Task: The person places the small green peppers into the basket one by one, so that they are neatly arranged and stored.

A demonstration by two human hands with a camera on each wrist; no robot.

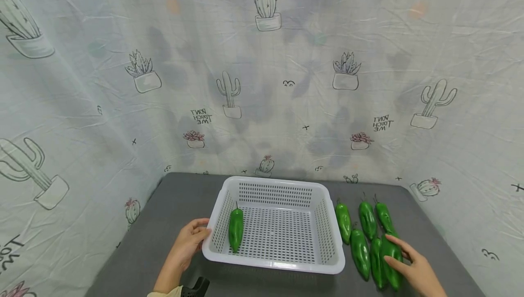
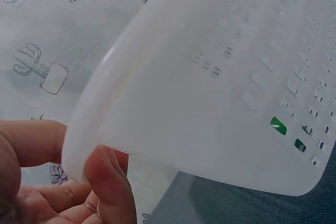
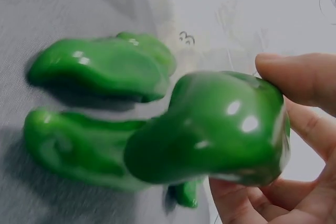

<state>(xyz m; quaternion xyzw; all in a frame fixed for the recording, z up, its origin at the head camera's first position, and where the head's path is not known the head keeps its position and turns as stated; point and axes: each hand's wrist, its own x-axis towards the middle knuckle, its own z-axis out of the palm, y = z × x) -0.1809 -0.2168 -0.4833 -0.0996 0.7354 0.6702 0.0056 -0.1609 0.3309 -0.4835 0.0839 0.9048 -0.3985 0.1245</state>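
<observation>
A white plastic basket point(image 1: 273, 264) with slotted walls stands on the grey table. Its left rim is pinched between the thumb and fingers of my left hand point(image 1: 186, 246), and the left wrist view shows that grip on the rim point(image 2: 86, 129) up close. One long green pepper point(image 1: 235, 229) lies inside, near the basket's left wall. To the right of the basket my right hand point(image 1: 417, 272) grips another green pepper point(image 3: 226, 129), thumb on one side and fingers on the other. In the right wrist view it looks lifted above its neighbours.
Several more green peppers lie in a loose group between basket and right hand, among them a near one point(image 1: 360, 254) and a far one point(image 1: 367, 219). A cactus-print sheet point(image 1: 286, 106) hangs behind and on both sides of the table point(image 1: 180, 197).
</observation>
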